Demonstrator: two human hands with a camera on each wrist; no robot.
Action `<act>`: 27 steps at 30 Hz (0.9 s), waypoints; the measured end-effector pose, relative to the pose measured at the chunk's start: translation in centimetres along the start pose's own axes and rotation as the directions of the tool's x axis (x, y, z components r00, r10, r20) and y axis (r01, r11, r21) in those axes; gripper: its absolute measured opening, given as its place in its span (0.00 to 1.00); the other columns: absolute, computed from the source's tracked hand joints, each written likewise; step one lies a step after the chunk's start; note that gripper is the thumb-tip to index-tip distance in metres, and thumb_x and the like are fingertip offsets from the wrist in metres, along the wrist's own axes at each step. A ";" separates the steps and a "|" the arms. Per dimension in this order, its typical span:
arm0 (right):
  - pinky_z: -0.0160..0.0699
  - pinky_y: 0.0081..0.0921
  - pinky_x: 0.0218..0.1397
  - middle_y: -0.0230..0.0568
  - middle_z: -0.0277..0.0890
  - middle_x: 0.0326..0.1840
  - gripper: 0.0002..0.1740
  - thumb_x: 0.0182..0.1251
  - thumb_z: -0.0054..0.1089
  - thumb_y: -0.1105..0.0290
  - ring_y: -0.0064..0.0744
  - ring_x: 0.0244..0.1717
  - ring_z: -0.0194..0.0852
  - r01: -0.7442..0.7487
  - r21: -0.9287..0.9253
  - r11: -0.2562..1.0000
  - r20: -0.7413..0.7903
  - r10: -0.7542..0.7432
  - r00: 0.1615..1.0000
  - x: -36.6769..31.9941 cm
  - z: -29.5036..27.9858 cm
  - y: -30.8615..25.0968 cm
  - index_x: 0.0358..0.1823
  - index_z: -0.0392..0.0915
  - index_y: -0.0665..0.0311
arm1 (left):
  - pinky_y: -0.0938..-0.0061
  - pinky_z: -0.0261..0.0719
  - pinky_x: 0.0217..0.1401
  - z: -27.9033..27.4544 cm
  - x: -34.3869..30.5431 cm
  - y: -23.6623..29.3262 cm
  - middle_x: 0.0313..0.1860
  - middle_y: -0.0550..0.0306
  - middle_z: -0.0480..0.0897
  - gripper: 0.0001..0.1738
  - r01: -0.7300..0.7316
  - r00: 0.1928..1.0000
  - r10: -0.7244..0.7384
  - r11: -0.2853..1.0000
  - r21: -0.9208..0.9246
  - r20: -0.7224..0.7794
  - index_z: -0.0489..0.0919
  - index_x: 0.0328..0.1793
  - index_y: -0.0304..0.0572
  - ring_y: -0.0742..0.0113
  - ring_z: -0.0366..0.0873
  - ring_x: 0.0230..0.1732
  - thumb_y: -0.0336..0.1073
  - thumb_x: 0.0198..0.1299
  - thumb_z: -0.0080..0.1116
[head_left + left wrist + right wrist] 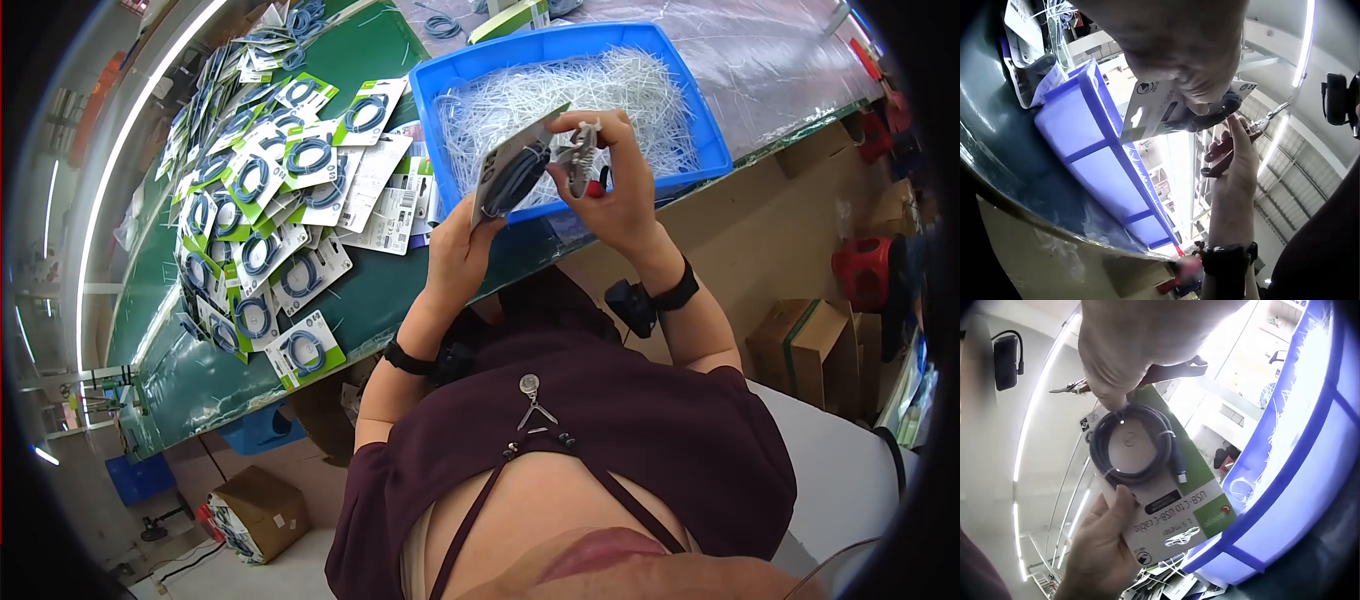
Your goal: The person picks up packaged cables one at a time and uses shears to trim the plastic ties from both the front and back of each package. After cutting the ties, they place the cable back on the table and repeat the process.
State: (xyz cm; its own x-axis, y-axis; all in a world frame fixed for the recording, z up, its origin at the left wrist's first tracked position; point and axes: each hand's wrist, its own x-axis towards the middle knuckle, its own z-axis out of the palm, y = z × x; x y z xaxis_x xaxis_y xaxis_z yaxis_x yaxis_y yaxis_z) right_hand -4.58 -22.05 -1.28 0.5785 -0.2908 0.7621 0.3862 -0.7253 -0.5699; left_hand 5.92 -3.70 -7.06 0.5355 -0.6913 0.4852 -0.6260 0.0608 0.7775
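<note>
My left hand grips the lower end of a cable card, its thumb on the printed front. The card is white and green, reads USB-C to USB-C cable, and stands tilted above the near rim of the blue bin. A dark blue coiled cable with thin ties round it is fixed to the card. My right hand holds small red-handled cutters in its palm, metal tips pointing away from the card. The right fingertips are at the top of the coil, beside a tie.
A blue bin full of thin white plastic strips stands on the green table. Many carded cables lie in a heap to its left. Cardboard boxes stand below at the right; another box sits on the floor at left.
</note>
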 end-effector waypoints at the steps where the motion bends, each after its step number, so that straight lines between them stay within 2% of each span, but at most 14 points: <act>1: 0.70 0.21 0.49 0.36 0.74 0.45 0.26 0.52 0.68 0.82 0.25 0.41 0.71 -0.012 0.004 1.000 0.013 0.011 1.000 0.0 0.2 0.3 0.54 0.71 0.63 | 0.73 0.78 0.44 -0.2 -0.1 0.2 0.46 0.45 0.83 0.20 0.052 0.998 -0.052 0.998 -0.026 0.024 0.74 0.60 0.33 0.56 0.83 0.43 0.19 0.60 0.56; 3: 0.70 0.21 0.50 0.37 0.74 0.46 0.27 0.51 0.68 0.84 0.25 0.42 0.71 -0.034 0.017 0.999 0.045 0.033 0.998 -0.1 0.8 0.7 0.54 0.71 0.63 | 0.72 0.78 0.44 -0.9 -0.3 0.8 0.45 0.45 0.83 0.19 0.161 0.985 -0.156 0.984 -0.071 0.071 0.75 0.59 0.33 0.57 0.83 0.42 0.21 0.60 0.57; 8: 0.70 0.21 0.49 0.36 0.75 0.46 0.25 0.54 0.66 0.84 0.23 0.42 0.72 0.028 0.101 0.995 0.081 -0.036 0.996 0.9 1.7 0.4 0.55 0.71 0.64 | 0.71 0.77 0.43 -3.1 0.3 2.3 0.41 0.44 0.83 0.17 0.157 0.979 -0.152 0.987 -0.027 0.140 0.76 0.57 0.34 0.55 0.82 0.39 0.24 0.61 0.57; 11: 0.70 0.17 0.44 0.32 0.76 0.43 0.21 0.60 0.63 0.83 0.18 0.38 0.71 -0.155 0.274 0.949 0.085 0.136 0.987 1.6 2.8 0.2 0.55 0.72 0.65 | 0.70 0.77 0.41 -4.4 0.4 2.9 0.37 0.44 0.82 0.17 0.054 0.992 -0.057 0.998 0.029 0.116 0.76 0.57 0.35 0.53 0.80 0.35 0.26 0.61 0.58; 12: 0.70 0.17 0.44 0.32 0.76 0.43 0.21 0.60 0.63 0.83 0.18 0.38 0.71 -0.157 0.291 0.944 0.107 0.131 0.986 1.8 3.2 0.0 0.55 0.72 0.65 | 0.70 0.77 0.41 -4.8 0.4 3.2 0.37 0.44 0.82 0.17 0.072 0.993 -0.075 0.997 0.039 0.094 0.76 0.57 0.35 0.53 0.80 0.35 0.26 0.61 0.58; 15: 0.70 0.13 0.40 0.29 0.76 0.40 0.17 0.64 0.59 0.81 0.14 0.35 0.69 -0.399 0.435 0.807 0.170 0.361 0.917 2.5 4.1 -0.8 0.55 0.73 0.66 | 0.70 0.77 0.41 -5.4 0.2 3.9 0.37 0.43 0.81 0.17 0.137 0.983 -0.145 0.988 0.078 0.112 0.76 0.57 0.34 0.50 0.79 0.34 0.27 0.61 0.58; 16: 0.70 0.13 0.40 0.29 0.76 0.40 0.17 0.64 0.59 0.81 0.14 0.35 0.69 -0.408 0.439 0.800 0.194 0.359 0.913 2.4 4.6 -0.6 0.55 0.73 0.66 | 0.70 0.77 0.41 -5.4 -0.1 3.6 0.37 0.43 0.81 0.17 0.156 0.982 -0.163 0.985 0.080 0.095 0.76 0.57 0.34 0.50 0.79 0.34 0.27 0.61 0.58; 19: 0.70 0.12 0.37 0.28 0.76 0.38 0.16 0.66 0.58 0.78 0.13 0.33 0.68 -0.378 0.237 0.895 0.150 0.351 0.924 2.2 6.8 1.0 0.55 0.74 0.65 | 0.72 0.77 0.43 -5.9 -1.0 2.4 0.36 0.46 0.83 0.18 0.311 0.949 -0.313 0.949 0.053 0.029 0.75 0.58 0.34 0.59 0.80 0.35 0.29 0.62 0.60; 20: 0.70 0.12 0.37 0.28 0.76 0.38 0.16 0.66 0.58 0.78 0.13 0.33 0.68 -0.380 0.250 0.891 0.172 0.345 0.923 2.4 6.9 1.4 0.55 0.74 0.65 | 0.72 0.77 0.43 -6.4 -1.4 2.0 0.36 0.46 0.83 0.18 0.327 0.945 -0.328 0.943 0.059 0.007 0.75 0.58 0.34 0.59 0.80 0.35 0.29 0.62 0.60; 22: 0.71 0.15 0.38 0.28 0.74 0.37 0.16 0.65 0.59 0.76 0.15 0.34 0.69 -0.191 -0.122 0.974 0.106 0.204 0.973 2.9 6.4 3.5 0.55 0.75 0.63 | 0.74 0.76 0.46 -8.3 -3.1 1.4 0.39 0.52 0.83 0.19 0.417 0.900 -0.432 0.892 -0.174 -0.057 0.75 0.58 0.33 0.66 0.80 0.38 0.31 0.62 0.61; 23: 0.71 0.17 0.38 0.28 0.73 0.36 0.17 0.65 0.61 0.75 0.17 0.34 0.68 -0.179 -0.214 0.960 0.097 0.203 0.974 2.8 5.6 5.3 0.55 0.75 0.62 | 0.75 0.76 0.47 -9.6 -4.5 1.3 0.40 0.55 0.83 0.19 0.442 0.868 -0.486 0.851 -0.284 -0.103 0.75 0.58 0.33 0.70 0.79 0.40 0.32 0.62 0.62; 25: 0.70 0.21 0.38 0.29 0.68 0.34 0.19 0.64 0.67 0.67 0.21 0.34 0.65 -0.119 -0.377 0.919 0.106 0.170 0.980 2.5 3.8 8.5 0.55 0.76 0.63 | 0.76 0.76 0.48 -13.7 -9.5 1.9 0.42 0.59 0.82 0.19 0.456 0.832 -0.515 0.847 -0.274 -0.206 0.75 0.59 0.33 0.74 0.77 0.43 0.33 0.63 0.62; 26: 0.69 0.22 0.37 0.29 0.67 0.33 0.23 0.62 0.69 0.64 0.22 0.32 0.63 -0.161 -0.433 0.887 0.136 0.241 0.961 2.3 2.7 10.0 0.56 0.76 0.64 | 0.77 0.75 0.50 -15.8 -12.8 2.5 0.45 0.62 0.81 0.20 0.453 0.821 -0.519 0.846 -0.280 -0.238 0.75 0.59 0.33 0.77 0.75 0.45 0.34 0.64 0.62; 27: 0.70 0.22 0.37 0.29 0.68 0.34 0.24 0.62 0.70 0.63 0.21 0.33 0.64 -0.168 -0.459 0.873 0.143 0.259 0.955 1.8 1.6 11.7 0.55 0.75 0.66 | 0.78 0.75 0.50 -17.6 -16.5 3.2 0.46 0.63 0.81 0.20 0.503 0.738 -0.581 0.813 -0.293 -0.343 0.75 0.59 0.33 0.77 0.75 0.46 0.34 0.64 0.62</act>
State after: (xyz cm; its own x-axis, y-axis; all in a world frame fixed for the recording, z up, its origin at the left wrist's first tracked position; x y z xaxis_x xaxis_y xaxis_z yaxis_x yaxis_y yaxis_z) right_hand 2.12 -30.08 -7.01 0.7554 -0.3761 0.5366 -0.0895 -0.8705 -0.4841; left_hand 5.01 20.57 -5.55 0.9535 -0.2982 0.0440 -0.0732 -0.0876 0.9935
